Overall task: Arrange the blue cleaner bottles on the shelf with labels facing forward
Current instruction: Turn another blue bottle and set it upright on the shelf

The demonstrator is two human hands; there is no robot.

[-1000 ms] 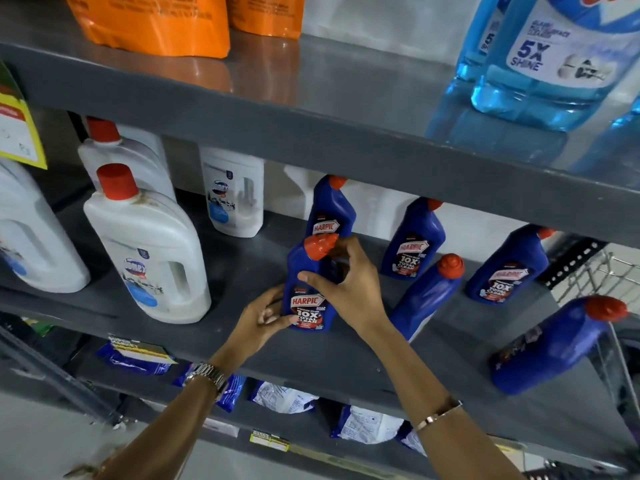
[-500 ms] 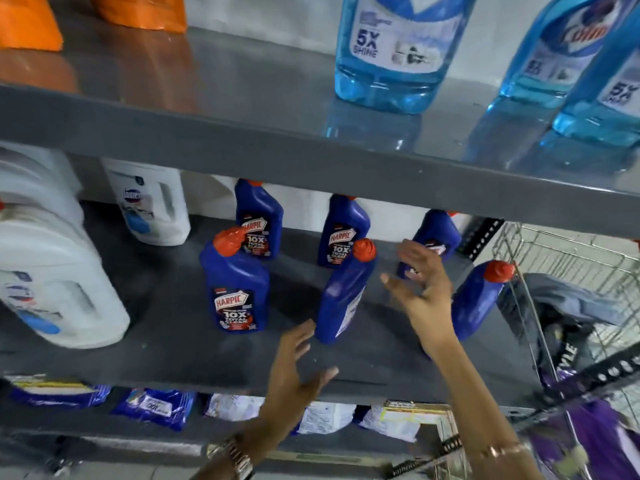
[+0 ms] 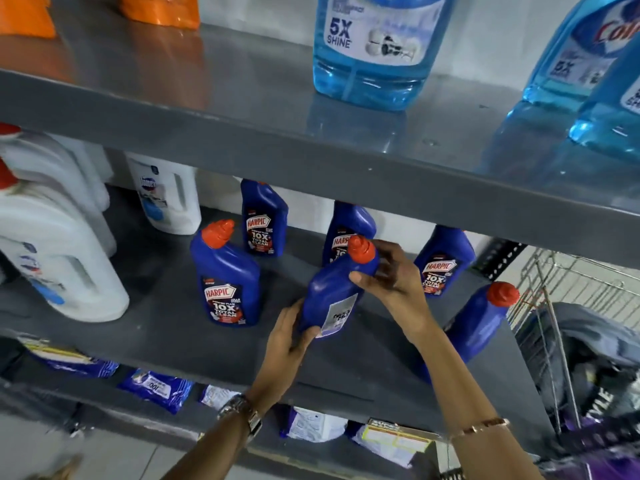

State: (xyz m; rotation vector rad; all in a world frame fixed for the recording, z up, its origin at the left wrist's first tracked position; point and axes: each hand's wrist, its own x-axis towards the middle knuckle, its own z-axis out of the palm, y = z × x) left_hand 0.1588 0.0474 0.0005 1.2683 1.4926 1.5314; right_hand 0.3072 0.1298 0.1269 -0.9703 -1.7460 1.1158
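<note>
Several dark blue cleaner bottles with red caps stand on the grey middle shelf (image 3: 166, 334). The front-left bottle (image 3: 227, 282) shows its label forward, as do three back ones (image 3: 265, 220), (image 3: 346, 230), (image 3: 443, 261). A tilted bottle (image 3: 334, 296) shows only its white back sticker; my left hand (image 3: 291, 337) grips its base and my right hand (image 3: 394, 275) grips its neck below the cap. Another bottle (image 3: 481, 320) stands at the right, its label not visible, partly behind my right forearm.
White jugs (image 3: 52, 258) with red caps fill the shelf's left. Light blue liquid bottles (image 3: 374, 46) and orange pouches (image 3: 159, 8) sit on the upper shelf. Packets (image 3: 156, 386) lie on the lower shelf. A wire trolley (image 3: 568, 306) stands at the right.
Both hands, open half a second ago, have closed on the bottle with its back sticker showing. The front-left bottle they held a second ago stands released, label forward. The view has shifted right.
</note>
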